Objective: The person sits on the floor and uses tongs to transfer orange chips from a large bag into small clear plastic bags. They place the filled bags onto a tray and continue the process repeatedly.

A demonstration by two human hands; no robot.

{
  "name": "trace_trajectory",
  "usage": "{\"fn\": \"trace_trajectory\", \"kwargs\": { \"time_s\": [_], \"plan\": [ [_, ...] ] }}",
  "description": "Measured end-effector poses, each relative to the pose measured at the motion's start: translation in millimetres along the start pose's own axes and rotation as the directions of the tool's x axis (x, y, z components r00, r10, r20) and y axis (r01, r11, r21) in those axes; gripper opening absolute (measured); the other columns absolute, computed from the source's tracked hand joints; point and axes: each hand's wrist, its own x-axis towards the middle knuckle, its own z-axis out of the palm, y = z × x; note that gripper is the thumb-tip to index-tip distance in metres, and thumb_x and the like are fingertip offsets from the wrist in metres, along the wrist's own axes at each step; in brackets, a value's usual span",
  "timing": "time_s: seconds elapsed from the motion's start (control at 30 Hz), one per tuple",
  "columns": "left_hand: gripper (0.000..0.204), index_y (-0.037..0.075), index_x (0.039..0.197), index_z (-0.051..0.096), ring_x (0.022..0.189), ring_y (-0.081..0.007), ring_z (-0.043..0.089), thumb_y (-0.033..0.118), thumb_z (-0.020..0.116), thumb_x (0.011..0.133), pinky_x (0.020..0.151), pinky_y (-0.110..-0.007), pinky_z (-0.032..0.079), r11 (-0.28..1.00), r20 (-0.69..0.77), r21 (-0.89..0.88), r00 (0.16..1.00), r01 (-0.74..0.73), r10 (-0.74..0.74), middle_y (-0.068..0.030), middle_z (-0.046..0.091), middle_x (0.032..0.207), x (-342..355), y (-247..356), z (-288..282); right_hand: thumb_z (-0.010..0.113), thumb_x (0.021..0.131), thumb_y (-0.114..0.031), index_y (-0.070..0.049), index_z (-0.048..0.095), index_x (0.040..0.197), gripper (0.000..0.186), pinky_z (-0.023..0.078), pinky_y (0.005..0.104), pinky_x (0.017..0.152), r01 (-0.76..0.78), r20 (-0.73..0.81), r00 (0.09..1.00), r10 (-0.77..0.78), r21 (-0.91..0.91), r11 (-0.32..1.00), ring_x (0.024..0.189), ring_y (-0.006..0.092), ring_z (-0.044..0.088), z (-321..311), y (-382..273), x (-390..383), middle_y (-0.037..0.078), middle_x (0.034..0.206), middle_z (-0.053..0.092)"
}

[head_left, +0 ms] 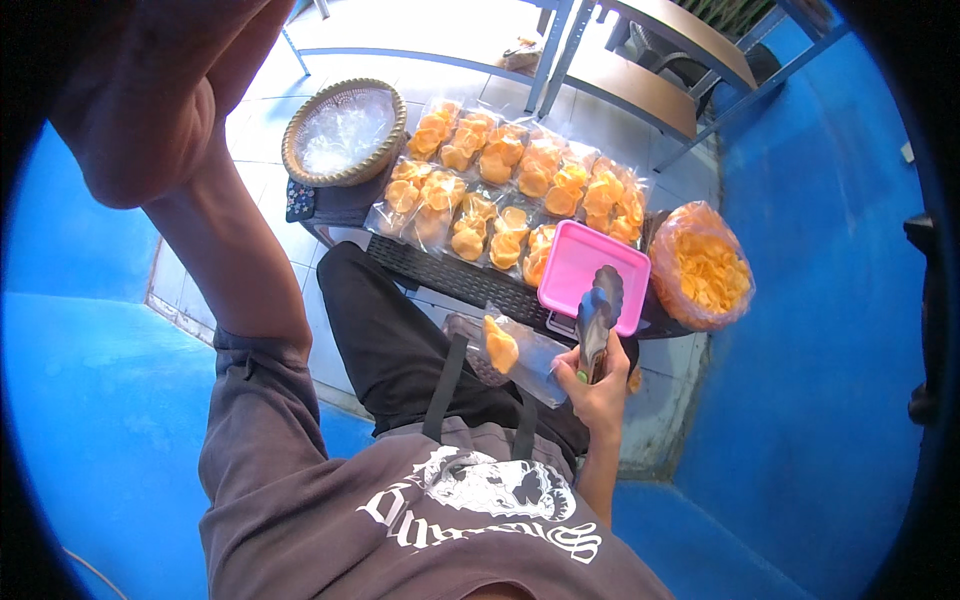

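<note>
Right hand point(592, 385) clenched around grey-blue metal tongs point(598, 310) plus mouth of clear plastic bag point(520, 352), one orange cracker inside, held over lap beside worktop for filling. Left hand out of frame, arm raised toward head; state cannot be told. Pink square plastic tray point(590, 275) sits on dark slatted worktop point(450, 275). Sealed glossy cracker packets point(510, 190) lie in rows. Large open sack of crackers point(705, 265) within tongs' reach. Woven round basket point(345, 130) holds crinkled empty bags.

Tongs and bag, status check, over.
Right hand grips tongs and a clear bag holding one orange chip. Left hand raised, out of frame. Pink tray just beyond.
</note>
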Motion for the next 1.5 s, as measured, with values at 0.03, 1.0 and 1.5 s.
{"fn": "trace_trajectory", "kwargs": {
  "time_s": [0.03,1.0,1.5],
  "plan": [
    [0.065,0.011,0.150,0.042,0.137,-0.0269,0.053,-0.004,0.069,0.093,0.107,-0.045,0.050,1.000,0.004,-0.003,1.000,0.001,-0.001,-0.0126,0.055,0.147,0.9,0.7,-0.6,0.076,0.080,0.003,-0.001,0.055,0.118,0.043,0.055,0.0250,0.072,0.002,0.007,1.000,-0.002,0.001,1.000,0.077,0.0096,0.069,-1.0,0.6,-0.5,0.004,0.084,0.070],
    [0.043,0.006,0.142,0.047,0.125,-0.0232,0.061,0.030,0.056,0.107,0.106,-0.045,0.050,-0.284,0.689,-0.491,0.167,0.823,-0.706,-0.0124,0.061,0.135,-364.4,-93.6,143.8,0.072,0.078,-0.004,-0.008,0.036,0.107,0.046,0.039,0.0205,0.050,-0.037,0.094,0.995,-0.032,0.657,0.753,0.058,0.0101,0.048,-26.4,-34.2,6.1,0.006,0.080,0.049],
    [0.047,0.002,0.137,0.049,0.118,-0.0215,0.067,0.003,0.071,0.096,0.100,-0.034,0.058,-0.062,0.376,-0.618,0.226,0.783,-0.899,-0.0118,0.063,0.132,-349.9,-115.8,132.5,0.070,0.084,-0.007,-0.007,0.040,0.112,0.041,0.037,0.0189,0.048,0.010,0.014,1.000,-0.023,0.585,0.811,0.059,0.0093,0.048,-30.0,-13.8,3.7,0.008,0.085,0.053]
  ]
}}
